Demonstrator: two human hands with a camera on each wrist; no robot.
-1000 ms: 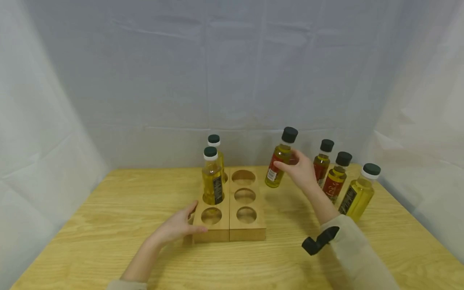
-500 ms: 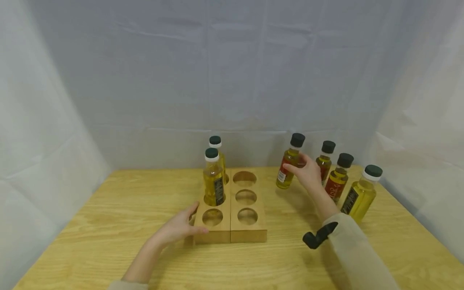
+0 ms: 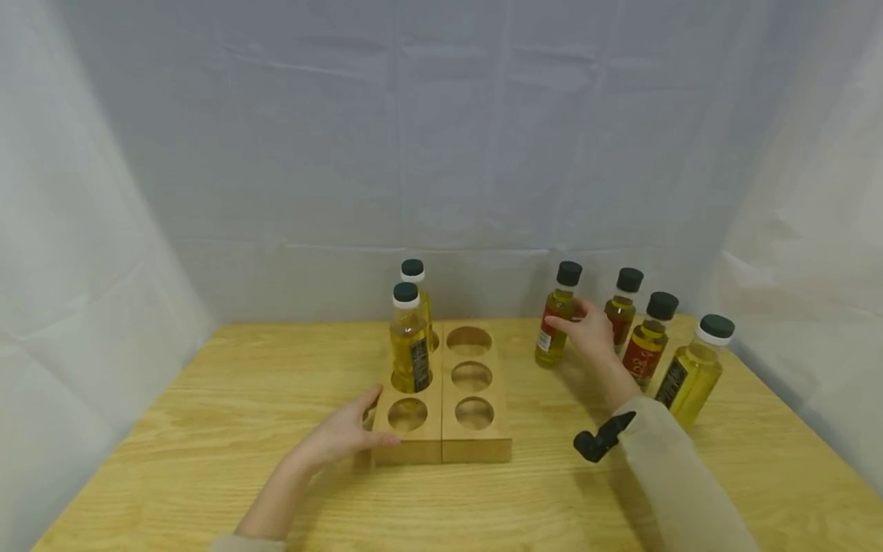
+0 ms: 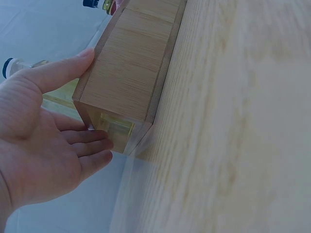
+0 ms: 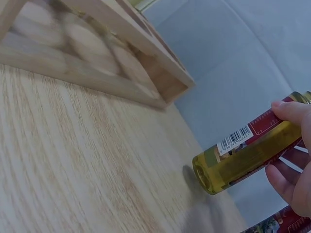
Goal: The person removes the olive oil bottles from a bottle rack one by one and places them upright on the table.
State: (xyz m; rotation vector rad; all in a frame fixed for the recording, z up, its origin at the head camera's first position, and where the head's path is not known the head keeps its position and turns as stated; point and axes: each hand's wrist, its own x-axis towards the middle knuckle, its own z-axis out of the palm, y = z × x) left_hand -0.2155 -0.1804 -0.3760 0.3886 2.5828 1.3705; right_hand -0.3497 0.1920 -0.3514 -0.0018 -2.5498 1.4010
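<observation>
My head camera looks forward and down from above the near edge of the table (image 3: pixel 207 429), taking in both arms and the cloth backdrop. My left wrist camera sits very close, low beside the left hand (image 4: pixel 43 145), facing along the wooden rack (image 4: pixel 129 73). My right wrist camera skims the tabletop, near the bottle (image 5: pixel 243 155). All three views share the rack and the table.

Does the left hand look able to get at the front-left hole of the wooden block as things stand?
Probably yes: the left hand rests against the wooden block beside the front-left hole, which stands unfilled with nothing over it.
</observation>
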